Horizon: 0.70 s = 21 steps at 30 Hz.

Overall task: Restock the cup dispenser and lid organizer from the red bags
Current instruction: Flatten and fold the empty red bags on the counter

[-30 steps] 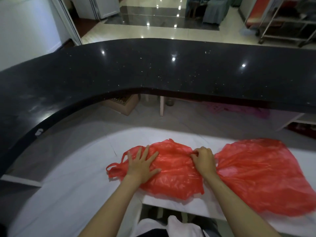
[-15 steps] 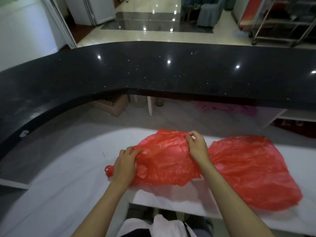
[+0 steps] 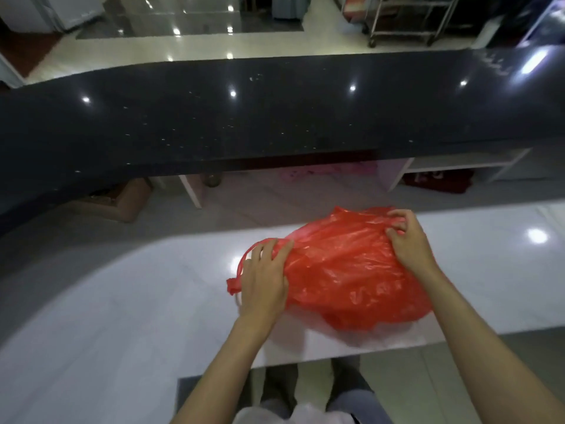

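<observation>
A crumpled red plastic bag point(image 3: 345, 270) lies bunched on the white counter point(image 3: 122, 301) in front of me. My left hand point(image 3: 264, 278) rests on the bag's left end beside its thin handle loop, fingers bent over the plastic. My right hand point(image 3: 405, 240) pinches the bag's far right top, fingers curled into the film. What the bag holds is hidden. No second red bag, cup dispenser or lid organizer is visible.
A long curved black bar top point(image 3: 244, 117) runs across above the white counter. Beneath it sit a cardboard box point(image 3: 119, 200), white shelf supports point(image 3: 191, 191) and a dark red item point(image 3: 437, 180). A metal cart point(image 3: 406, 22) stands on the shiny floor beyond.
The bag has been gathered into one bunch and the second red bag on the right is out of sight. My left hand went from flat to curled on the plastic. The view swung left.
</observation>
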### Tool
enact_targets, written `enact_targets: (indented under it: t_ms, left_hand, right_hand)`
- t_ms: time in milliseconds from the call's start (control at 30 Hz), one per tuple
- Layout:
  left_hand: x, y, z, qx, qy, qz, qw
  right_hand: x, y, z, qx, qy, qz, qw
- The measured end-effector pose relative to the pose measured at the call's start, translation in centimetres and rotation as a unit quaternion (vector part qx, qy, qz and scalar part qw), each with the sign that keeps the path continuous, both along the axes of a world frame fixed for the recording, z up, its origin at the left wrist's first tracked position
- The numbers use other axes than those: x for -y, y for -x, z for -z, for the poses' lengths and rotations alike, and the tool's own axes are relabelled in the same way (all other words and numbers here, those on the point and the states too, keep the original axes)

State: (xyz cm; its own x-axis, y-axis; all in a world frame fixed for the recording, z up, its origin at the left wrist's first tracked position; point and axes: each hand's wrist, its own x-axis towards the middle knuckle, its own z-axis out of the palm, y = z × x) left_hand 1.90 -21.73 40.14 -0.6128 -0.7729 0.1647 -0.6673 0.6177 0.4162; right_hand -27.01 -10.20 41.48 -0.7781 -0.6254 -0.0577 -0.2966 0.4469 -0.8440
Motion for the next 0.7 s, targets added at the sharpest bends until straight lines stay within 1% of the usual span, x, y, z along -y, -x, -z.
enact_targets:
  t_ms: [67,133,200,333,400,467,533,600,667,700]
  left_hand:
    - [-1.7,2.4,0.0,0.000,-0.019,0.012,1.000]
    - [-3.4,4.6,-0.3,0.008,-0.035,0.020,0.999]
    - [-4.9,6.5,-0.5,0.011,-0.047,0.025,0.999]
    - [-7.2,9.6,0.1,0.033,-0.054,0.021,0.998]
    - [-7.9,10.7,0.9,0.068,-0.048,0.022,0.996]
    - [-8.6,11.5,1.6,0.138,-0.082,0.029,0.987]
    - [-9.5,11.9,2.2,0.195,-0.123,0.017,0.973]
    - [-10.4,12.2,2.8,0.217,-0.132,0.011,0.967]
    - [-11.2,12.3,2.6,0.211,-0.129,-0.010,0.969]
    - [-11.6,12.4,2.2,0.189,-0.100,-0.025,0.977]
  right_hand:
    - [-1.8,2.1,0.3,-0.009,-0.021,0.036,0.999]
    - [-3.4,4.2,0.5,-0.047,-0.040,0.041,0.997]
    - [-4.7,6.1,0.5,-0.075,-0.055,0.023,0.995]
    - [-6.4,9.1,1.4,-0.073,-0.074,-0.003,0.995]
    - [-6.6,10.3,2.9,-0.088,-0.099,-0.050,0.990]
    - [-6.8,11.3,4.4,-0.099,-0.200,-0.097,0.970]
    - [-7.0,12.1,5.6,-0.082,-0.301,-0.125,0.942]
    - [-7.5,12.9,6.8,-0.051,-0.341,-0.159,0.925]
    - [-8.1,13.2,8.1,-0.072,-0.365,-0.194,0.908]
    - [-8.3,13.2,8.5,-0.093,-0.364,-0.200,0.905]
